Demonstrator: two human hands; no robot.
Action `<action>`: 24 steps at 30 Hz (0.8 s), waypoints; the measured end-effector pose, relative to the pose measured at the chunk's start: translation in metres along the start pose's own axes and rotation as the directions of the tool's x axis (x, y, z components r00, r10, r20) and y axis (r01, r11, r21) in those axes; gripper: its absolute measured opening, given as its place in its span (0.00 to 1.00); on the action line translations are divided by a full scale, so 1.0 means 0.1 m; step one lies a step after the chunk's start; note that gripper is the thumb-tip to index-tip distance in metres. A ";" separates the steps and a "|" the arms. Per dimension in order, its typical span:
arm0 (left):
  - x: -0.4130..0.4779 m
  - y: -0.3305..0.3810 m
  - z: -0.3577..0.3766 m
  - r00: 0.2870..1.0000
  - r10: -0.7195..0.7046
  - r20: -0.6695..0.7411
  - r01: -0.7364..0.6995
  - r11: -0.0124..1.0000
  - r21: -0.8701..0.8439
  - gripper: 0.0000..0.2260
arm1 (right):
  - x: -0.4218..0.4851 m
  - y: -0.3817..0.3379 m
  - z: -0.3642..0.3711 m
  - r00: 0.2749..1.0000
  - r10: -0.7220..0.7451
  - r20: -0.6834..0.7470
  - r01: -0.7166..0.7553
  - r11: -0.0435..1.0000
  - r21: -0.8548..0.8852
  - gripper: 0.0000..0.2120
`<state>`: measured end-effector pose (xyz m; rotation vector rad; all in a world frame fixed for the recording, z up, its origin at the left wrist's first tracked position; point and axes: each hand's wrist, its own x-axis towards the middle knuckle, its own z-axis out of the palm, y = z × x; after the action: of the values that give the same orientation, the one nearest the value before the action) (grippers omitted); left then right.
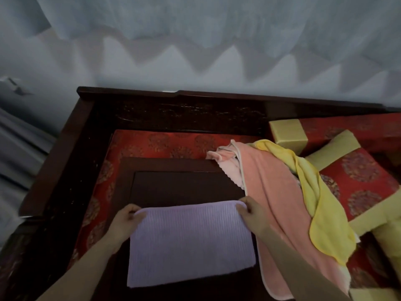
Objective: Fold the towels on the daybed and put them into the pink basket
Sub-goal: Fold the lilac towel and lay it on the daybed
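Pinching the lilac towel (191, 242) corners, left hand (125, 220) and right hand (249, 210) probably risk snagging the peach towel (280, 205) alongside.

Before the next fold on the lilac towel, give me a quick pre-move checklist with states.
1. Left hand grip on the far left corner of the lilac ribbed towel: ok.
2. Right hand grip on the far right corner: ok.
3. Towel lies flat on the dark wooden low table: ok.
4. Near edge square to the table: not ok, it slants.
5. Salmon-pink towel and yellow towel clear of the lilac one: cannot tell, pink edge lies close.
6. Pink basket in reach: cannot tell, not in view.
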<state>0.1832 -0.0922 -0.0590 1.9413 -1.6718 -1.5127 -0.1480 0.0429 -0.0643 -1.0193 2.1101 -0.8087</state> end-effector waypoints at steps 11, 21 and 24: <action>-0.37 -0.64 0.59 0.800 0.492 0.344 -0.553 0.381 0.741 0.50 | -0.43 0.39 0.32 0.880 -0.248 0.405 0.466 0.611 -0.639 0.50; 0.53 -0.23 -0.19 0.846 0.419 0.331 -0.489 0.360 0.794 0.45 | 0.40 -0.32 0.78 0.886 -0.216 0.410 0.429 0.716 -0.550 0.51; 0.56 -0.12 -0.23 0.840 0.436 0.324 -0.506 0.413 0.757 0.46 | 0.42 -0.40 0.73 0.874 -0.228 0.429 0.448 0.719 -0.531 0.49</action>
<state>0.2007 -0.1442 -0.0884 1.3813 -3.0144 -0.5656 -0.0957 -0.0299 -0.0896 -1.8029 1.9267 -0.0369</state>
